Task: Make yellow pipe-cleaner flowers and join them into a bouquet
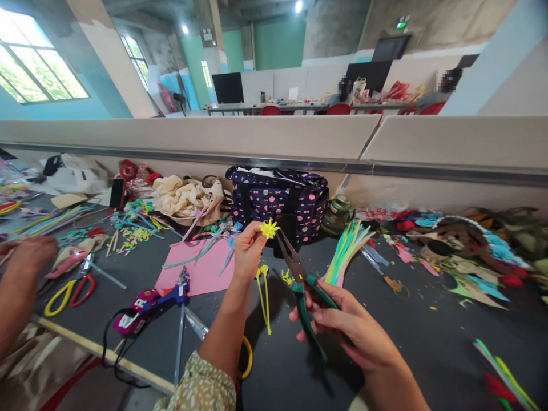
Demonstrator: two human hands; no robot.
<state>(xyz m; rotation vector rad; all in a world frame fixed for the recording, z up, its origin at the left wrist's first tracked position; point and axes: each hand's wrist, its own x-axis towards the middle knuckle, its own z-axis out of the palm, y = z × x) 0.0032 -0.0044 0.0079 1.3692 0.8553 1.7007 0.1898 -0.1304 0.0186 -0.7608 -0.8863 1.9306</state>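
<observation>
Between the thumb and fingers of my left hand (249,251) is a small yellow pipe-cleaner flower (269,229), raised above the dark table. My right hand (357,325) is wrapped round the green handles of long-nose pliers (295,264). The tips of the pliers point up and left, right beside the flower; whether they touch it I cannot tell. Below lie yellow pipe-cleaner stems (264,297) with rounded tops and some short yellow cut pieces (287,277). A bundle of green, yellow and white pipe cleaners (347,251) lies past the pliers on the right.
A blue glue gun (173,295) and pink paper (194,265) lie left of my arm, scissors with yellow and red handles (71,294) further left. A co-worker's arm (25,279) reaches in there. A patterned bag (278,197) stands behind; fabric scraps (462,251) are on the right.
</observation>
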